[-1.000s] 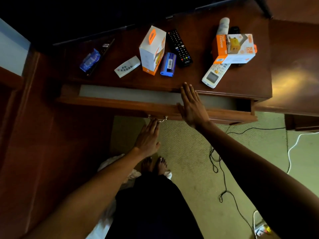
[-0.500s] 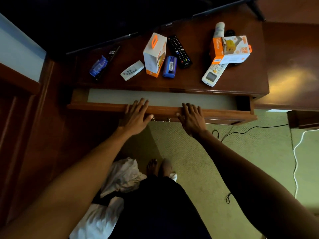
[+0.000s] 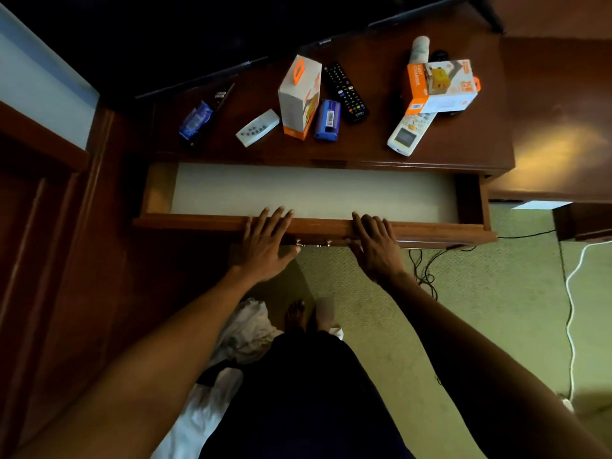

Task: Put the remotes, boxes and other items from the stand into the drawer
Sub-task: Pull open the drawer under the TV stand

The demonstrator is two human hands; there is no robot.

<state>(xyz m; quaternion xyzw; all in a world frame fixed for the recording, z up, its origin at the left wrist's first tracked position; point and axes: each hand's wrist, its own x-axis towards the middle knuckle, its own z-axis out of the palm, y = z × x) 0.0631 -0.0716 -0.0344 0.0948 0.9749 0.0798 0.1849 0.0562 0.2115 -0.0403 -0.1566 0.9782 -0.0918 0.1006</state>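
Note:
The wooden drawer (image 3: 430, 228) stands pulled out with a pale bare floor. My left hand (image 3: 265, 241) and my right hand (image 3: 376, 243) both grip its front rail, fingers hooked over the top edge. On the stand (image 3: 463, 150) lie a blue packet (image 3: 195, 120) on a thin black remote (image 3: 220, 97), a small white remote (image 3: 257, 128), an upright white-orange box (image 3: 299, 96), a blue box (image 3: 328, 120), a black TV remote (image 3: 346, 91), a white AC remote (image 3: 409, 132) and an orange-white charger box (image 3: 442, 86) resting on it.
A white cylinder (image 3: 420, 48) stands behind the charger box. A dark TV edge (image 3: 205, 74) runs along the back of the stand. Black cables (image 3: 427, 273) and a white cable (image 3: 573, 293) lie on the green carpet. White cloth (image 3: 245, 332) lies by my feet.
My left hand rose from below the drawer handle onto the front rail beside my right hand. The drawer has slid out further, showing more of its pale floor.

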